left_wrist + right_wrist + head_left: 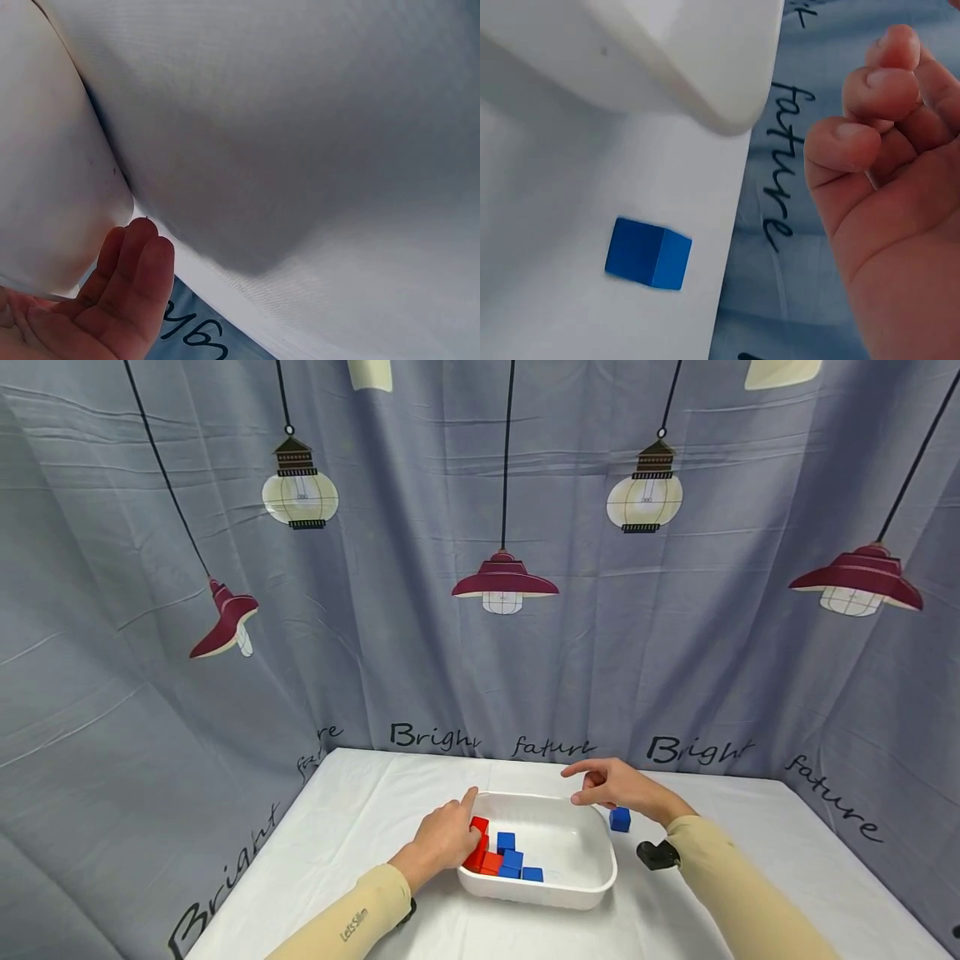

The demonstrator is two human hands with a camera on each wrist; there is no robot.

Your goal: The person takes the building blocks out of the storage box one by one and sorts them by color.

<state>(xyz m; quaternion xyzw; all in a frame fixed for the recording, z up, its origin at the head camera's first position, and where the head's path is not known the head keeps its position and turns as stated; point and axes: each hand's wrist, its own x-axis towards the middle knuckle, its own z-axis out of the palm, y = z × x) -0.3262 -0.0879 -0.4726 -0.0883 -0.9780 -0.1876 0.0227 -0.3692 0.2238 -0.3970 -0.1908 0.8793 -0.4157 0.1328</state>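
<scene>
A white plastic basin (555, 895) holds several red blocks (491, 863) at its left end and several blue blocks (512, 861) beside them. My left hand (442, 837) grips the basin's left side, thumb over the rim near the red blocks; in the left wrist view its other fingers (142, 277) lie against the outer wall. Above the back right corner of the basin hovers my right hand (618, 787), holding nothing. Its index finger and thumb are spread apart, while the right wrist view shows the other fingers (844, 146) loosely bent. A blue cube (619, 819) lies outside, right of the basin.
The basin stands on a table with a white cloth (390, 777). Behind and around the table hangs a grey-blue curtain (420, 635) printed with lamps and lettering. Inside the basin, bare white floor shows to the right of the blocks.
</scene>
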